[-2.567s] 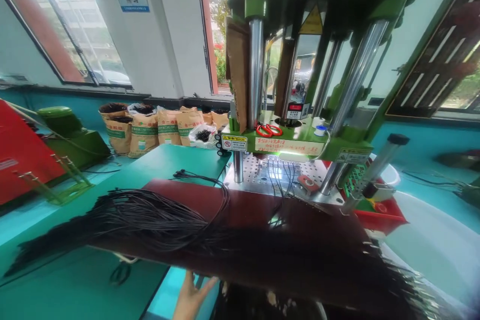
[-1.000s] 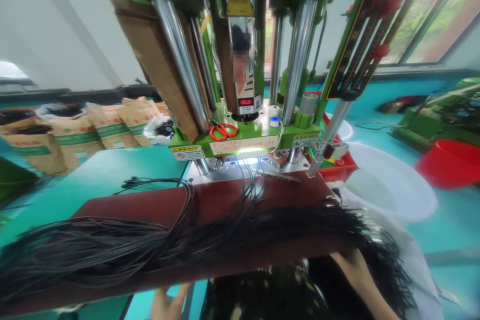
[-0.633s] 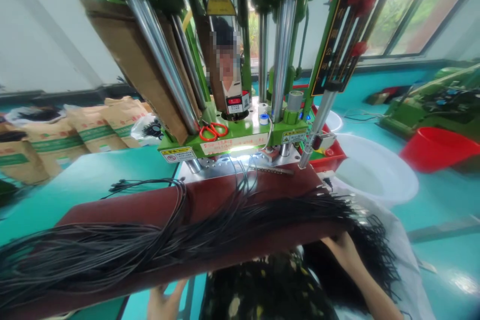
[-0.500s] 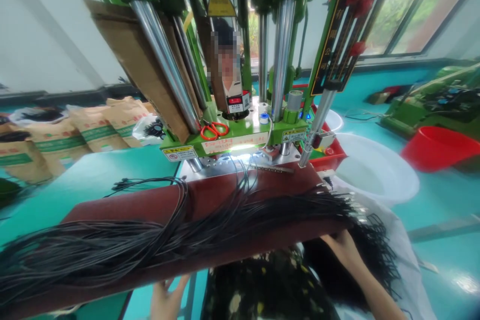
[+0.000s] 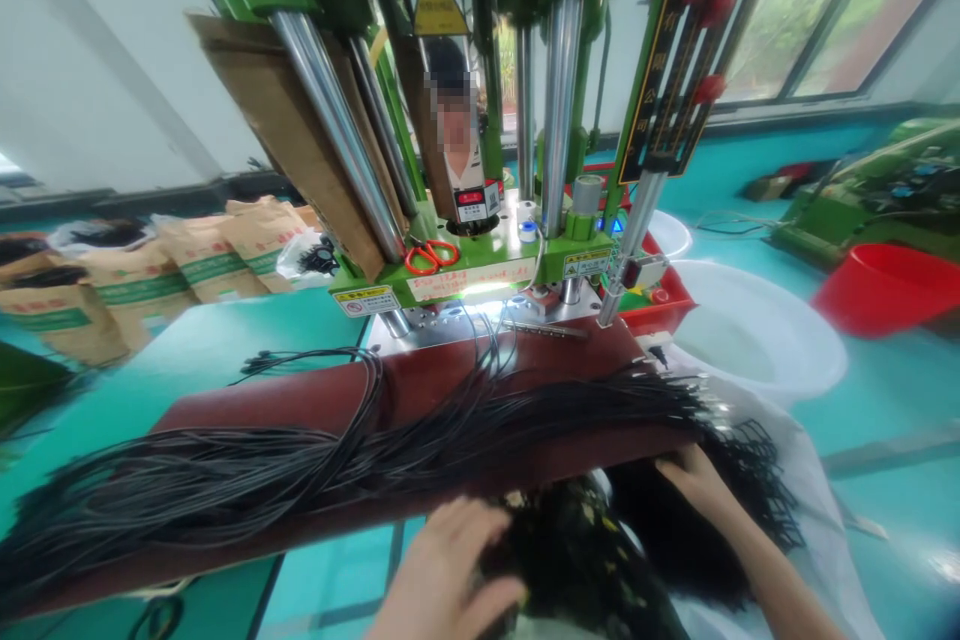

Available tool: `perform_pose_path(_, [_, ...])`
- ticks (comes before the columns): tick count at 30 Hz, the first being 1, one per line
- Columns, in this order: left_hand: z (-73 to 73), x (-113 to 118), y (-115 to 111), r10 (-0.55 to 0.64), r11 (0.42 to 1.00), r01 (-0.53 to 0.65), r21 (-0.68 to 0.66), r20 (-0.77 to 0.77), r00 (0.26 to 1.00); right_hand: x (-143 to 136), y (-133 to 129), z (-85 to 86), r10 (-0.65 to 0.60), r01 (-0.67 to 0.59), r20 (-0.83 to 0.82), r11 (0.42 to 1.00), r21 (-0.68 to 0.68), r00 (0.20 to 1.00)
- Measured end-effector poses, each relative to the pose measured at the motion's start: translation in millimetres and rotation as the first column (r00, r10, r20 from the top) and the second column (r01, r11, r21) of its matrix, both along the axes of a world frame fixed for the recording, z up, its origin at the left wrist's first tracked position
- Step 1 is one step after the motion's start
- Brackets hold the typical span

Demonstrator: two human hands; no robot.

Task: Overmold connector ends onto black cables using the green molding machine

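Observation:
Across a dark red board point(image 5: 600, 450) lies a long bundle of black cables point(image 5: 300, 470), with a few strands running up to the press. My left hand point(image 5: 457, 570) is in front of the board's near edge, over the dark patterned cloth on my lap point(image 5: 592, 560); its thumb is apart from its fingers and it holds nothing. At the board's right end my right hand point(image 5: 694, 480) is by the near edge, its fingertips partly hidden there, so its grip is unclear. Beside it hangs a mass of black cables point(image 5: 675, 530) over a white sack.
A green press point(image 5: 480, 255) with steel columns stands behind the board, red-handled scissors point(image 5: 431, 258) on its ledge. Paper sacks point(image 5: 135, 290) are at the left. A white basin point(image 5: 750, 330) and a red tub point(image 5: 892, 290) are at the right.
My left hand has risen from below the board's edge and moved right, over the lap. My right hand stays near the board's right end. The view has shifted slightly.

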State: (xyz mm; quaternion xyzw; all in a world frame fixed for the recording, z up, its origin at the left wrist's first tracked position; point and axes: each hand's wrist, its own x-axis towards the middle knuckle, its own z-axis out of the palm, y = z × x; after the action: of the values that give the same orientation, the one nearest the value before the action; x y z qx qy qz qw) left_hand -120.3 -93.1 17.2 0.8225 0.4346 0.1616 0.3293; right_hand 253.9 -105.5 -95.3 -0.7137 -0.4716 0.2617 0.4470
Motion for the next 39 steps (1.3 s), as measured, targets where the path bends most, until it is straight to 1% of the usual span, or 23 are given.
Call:
perform_pose_path(1, [8.8,27.4,7.4,-0.09,0.99,0.091,0.11,-0.012,0.996,0.5,0.6,-1.8,0.01,-0.01,-0.002,1.0,0.005,1.0])
perform_pose_path(2, [14.6,54.3,16.6,-0.148,0.965,0.153,0.215,-0.037,0.988,0.4,1.0,-2.8,0.024,-0.024,-0.004,1.0,0.009,1.0])
perform_pose_path(3, [17.5,79.7,27.1,-0.176,0.932,0.19,0.309,-0.075,0.982,0.0,1.1,-3.1,0.036,-0.036,-0.003,0.999,0.013,0.999])
perform_pose_path(4, [17.9,102.7,38.2,-0.178,0.894,0.211,0.395,-0.118,0.977,-0.7,0.6,-2.8,0.039,-0.039,0.004,0.999,0.018,0.999])
perform_pose_path(6, [14.4,139.3,60.1,-0.131,0.824,0.218,0.523,-0.198,0.971,-2.0,-2.2,-1.8,0.051,-0.051,0.005,0.998,0.032,0.999])
perform_pose_path(8, [10.4,162.7,78.0,-0.097,0.774,0.244,0.584,-0.271,0.958,-2.2,-7.3,-1.6,0.05,-0.05,-0.004,0.998,0.043,0.999])
perform_pose_path(10, [9.3,174.8,90.0,-0.127,0.735,0.326,0.594,-0.352,0.927,-0.7,-13.5,-2.5,0.043,-0.043,-0.007,0.998,0.037,0.999])
perform_pose_path(13, [13.0,179.5,98.8,-0.213,0.693,0.451,0.562,-0.438,0.873,3.8,-22.5,-3.8,0.021,-0.021,0.0,1.0,0.008,1.0])
perform_pose_path(14, [15.2,179.2,100.6,-0.223,0.699,0.459,0.548,-0.443,0.868,5.2,-25.0,-3.1,0.02,-0.02,0.001,1.0,-0.001,1.0])
perform_pose_path(16, [21.3,177.1,104.5,-0.219,0.739,0.429,0.52,-0.418,0.882,7.3,-29.6,1.2,0.048,-0.048,0.016,0.999,-0.023,0.999])
perform_pose_path(19, [36.4,170.6,113.0,-0.177,0.82,0.305,0.484,-0.293,0.94,7.4,-36.6,18.9,0.177,-0.17,0.062,0.98,-0.106,0.982])
perform_pose_path(21, [50.5,163.7,118.6,-0.17,0.886,0.217,0.41,-0.149,0.974,4.8,-41.7,39.8,0.278,-0.259,0.076,0.945,-0.198,0.957])
perform_pose_path(23, [65.7,155.8,121.4,-0.202,0.959,0.191,0.207,0.031,0.979,-0.2,-46.0,67.2,0.384,-0.362,0.029,0.891,-0.272,0.923])
perform_pose_path(24, [72.9,152.1,121.1,-0.216,0.975,0.208,0.075,0.126,0.968,-3.6,-47.2,82.3,0.436,-0.423,-0.018,0.861,-0.283,0.9])
perform_pose_path(26, [84.6,146.3,116.6,-0.203,0.954,0.255,-0.157,0.287,0.936,-12.0,-45.6,111.5,0.517,-0.535,-0.136,0.817,-0.215,0.845])
perform_pose_path(27, [88.5,144.5,112.3,-0.181,0.934,0.27,-0.235,0.342,0.922,-16.8,-42.2,124.1,0.537,-0.566,-0.194,0.811,-0.151,0.821])
perform_pose_path(29, [90.9,142.9,99.5,-0.135,0.9,0.285,-0.33,0.412,0.901,-27.1,-29.7,142.2,0.5,-0.526,-0.333,0.85,0.014,0.799])
perform_pose_path(30, [88.9,142.7,91.0,-0.113,0.883,0.29,-0.37,0.433,0.895,-32.5,-21.0,147.3,0.471,-0.471,-0.422,0.875,0.112,0.775])
perform_pose_path(32, [77.8,142.0,70.4,-0.064,0.843,0.294,-0.451,0.458,0.887,-43.3,-1.7,151.8,0.449,-0.331,-0.591,0.893,0.304,0.67])
perform_pose_path(34, [57.7,138.9,47.1,0.003,0.792,0.28,-0.543,0.463,0.887,-54.4,15.2,152.4,0.476,-0.227,-0.686,0.876,0.426,0.55])
perform_pose_path(35, [45.3,136.1,35.5,0.046,0.757,0.269,-0.596,0.459,0.887,-60.0,21.0,152.5,0.489,-0.212,-0.704,0.869,0.448,0.515])
perform_pose_path(37, [19.3,127.8,14.7,0.144,0.652,0.259,-0.713,0.452,0.88,-71.6,25.9,152.7,0.497,-0.266,-0.718,0.868,0.42,0.488])
perform_pose_path(39, [-2.1,118.5,-0.7,0.197,0.516,0.332,-0.79,0.486,0.851,-83.2,23.3,152.5,0.524,-0.419,-0.703,0.842,0.341,0.481])
